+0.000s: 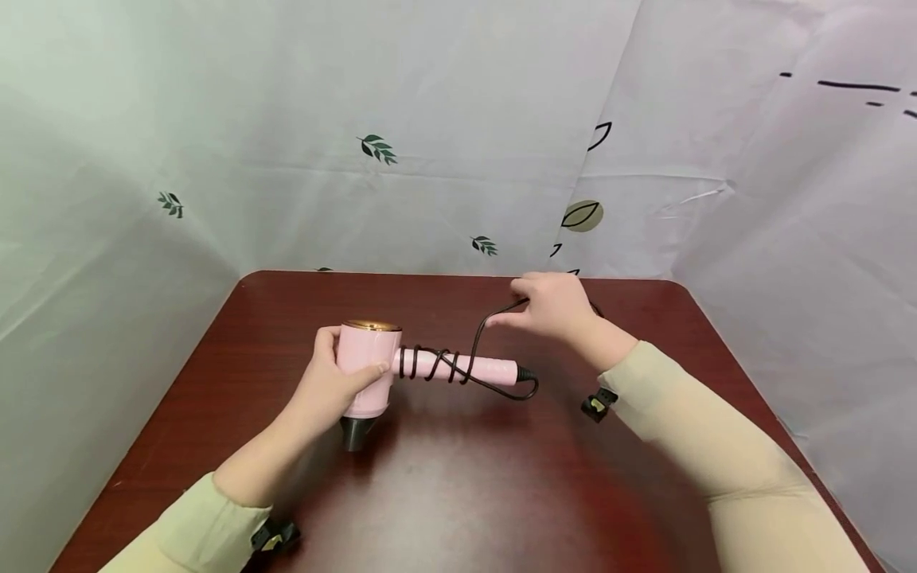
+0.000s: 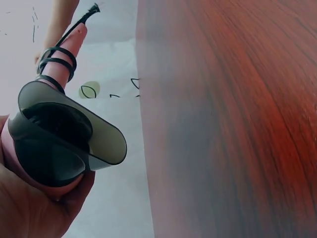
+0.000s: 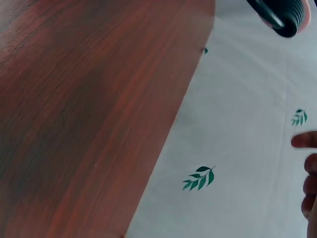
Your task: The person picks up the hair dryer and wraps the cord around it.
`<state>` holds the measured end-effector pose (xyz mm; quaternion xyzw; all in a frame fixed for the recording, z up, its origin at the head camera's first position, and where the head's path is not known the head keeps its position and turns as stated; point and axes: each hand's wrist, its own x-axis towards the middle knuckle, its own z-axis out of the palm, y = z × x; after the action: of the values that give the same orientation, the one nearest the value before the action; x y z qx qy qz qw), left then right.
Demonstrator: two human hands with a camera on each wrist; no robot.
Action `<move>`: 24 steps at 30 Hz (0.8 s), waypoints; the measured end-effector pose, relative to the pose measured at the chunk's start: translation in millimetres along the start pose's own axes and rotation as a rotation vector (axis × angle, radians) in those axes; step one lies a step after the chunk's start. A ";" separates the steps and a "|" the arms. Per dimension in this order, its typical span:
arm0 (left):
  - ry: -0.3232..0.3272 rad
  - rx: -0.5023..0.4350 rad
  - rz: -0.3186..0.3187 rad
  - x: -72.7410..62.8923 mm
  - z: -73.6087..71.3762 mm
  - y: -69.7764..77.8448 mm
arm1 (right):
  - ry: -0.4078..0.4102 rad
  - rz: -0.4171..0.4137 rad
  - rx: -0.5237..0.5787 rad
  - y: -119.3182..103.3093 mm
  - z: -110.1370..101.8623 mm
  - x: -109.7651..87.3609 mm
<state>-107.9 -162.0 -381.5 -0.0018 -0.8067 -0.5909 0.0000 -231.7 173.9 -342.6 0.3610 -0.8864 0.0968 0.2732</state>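
A pink hair dryer (image 1: 365, 370) with a gold-rimmed back end is held above the table, its handle (image 1: 494, 369) pointing right. My left hand (image 1: 325, 390) grips the barrel, thumb across its near side. Below the barrel points the dark, see-through nozzle (image 2: 109, 144), seen close in the left wrist view. Several turns of black cord (image 1: 476, 342) wrap the handle, and one length runs up to my right hand (image 1: 555, 306), which pinches it. In the right wrist view, curled fingers (image 3: 310, 178) show at the right edge, with the handle's ribbed cord sleeve (image 3: 292, 17) at the top.
Under both hands lies a dark red-brown wooden table (image 1: 458, 493) with rounded far corners. A pale sheet (image 1: 458, 95) printed with leaves hangs behind it and at both sides. Small black devices (image 1: 598, 404) sit at both sleeve cuffs.
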 end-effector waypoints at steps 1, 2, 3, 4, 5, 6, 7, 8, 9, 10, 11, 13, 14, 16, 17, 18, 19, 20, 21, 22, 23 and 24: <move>-0.002 0.001 0.002 -0.2 -0.3 -0.1 | -0.032 0.009 0.034 1.3 0.6 0.8; -0.005 0.003 0.004 -0.3 -0.6 -0.3 | -0.070 0.020 0.071 2.2 0.9 1.8; -0.010 0.002 0.004 -0.5 -1.0 -0.5 | -0.114 0.034 0.106 3.1 1.2 2.9; -0.016 0.003 0.006 -0.5 -1.5 -0.8 | -0.156 0.056 0.142 4.0 1.1 4.0; -0.024 0.003 0.008 -0.6 -1.8 -1.1 | -0.195 0.082 0.174 5.0 1.1 5.1; -0.031 0.002 0.011 -0.5 -2.2 -1.6 | -0.229 0.109 0.201 6.0 1.0 6.2; -0.036 0.002 0.013 -0.5 -2.4 -2.1 | -0.260 0.135 0.215 7.4 1.1 7.0; -0.037 0.003 0.016 -0.4 -2.5 -2.7 | -0.286 0.160 0.225 8.8 1.2 7.5; -0.037 0.003 0.019 -0.2 -2.6 -3.3 | -0.305 0.182 0.229 10.4 1.9 7.7; -0.036 0.008 0.023 0.1 -2.5 -4.1 | -0.318 0.201 0.226 12.2 2.9 7.7; -0.035 0.011 0.025 0.1 -2.8 -4.6 | -0.325 0.218 0.222 13.7 4.4 7.8; -0.034 0.004 0.026 0.4 -2.9 -5.5 | -0.330 0.251 0.211 16.7 7.8 7.1; -0.031 0.000 0.028 0.7 -3.0 -5.7 | -0.331 0.273 0.218 17.9 9.8 6.5; -0.025 -0.019 0.029 1.7 -3.1 -5.6 | -0.335 0.325 0.252 19.6 14.2 5.4; -0.018 -0.035 0.030 2.2 -3.1 -5.0 | -0.342 0.353 0.280 20.2 16.9 4.6; -0.008 -0.051 0.031 2.9 -3.3 -4.5 | -0.349 0.376 0.302 20.2 19.2 4.1; 0.005 -0.067 0.033 3.6 -3.4 -3.5 | -0.361 0.394 0.317 19.8 21.7 3.6; 0.018 -0.080 0.034 4.1 -3.4 -2.5 | -0.372 0.411 0.328 18.8 24.0 3.3; 0.027 -0.095 0.033 4.5 -3.5 -1.6 | -0.385 0.420 0.328 17.4 26.4 3.1; 0.033 -0.111 0.031 4.9 -3.5 -0.8 | -0.396 0.421 0.321 15.3 28.3 3.0; 0.036 -0.128 0.028 5.3 -3.3 -0.3 | -0.406 0.419 0.306 12.8 30.1 3.1; 0.037 -0.142 0.025 5.6 -3.1 0.2 | -0.412 0.411 0.285 9.7 31.3 3.7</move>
<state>-113.5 -164.9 -380.3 -0.0010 -0.7627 -0.6464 0.0222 -253.5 167.2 -366.4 0.2210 -0.9549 0.1980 0.0095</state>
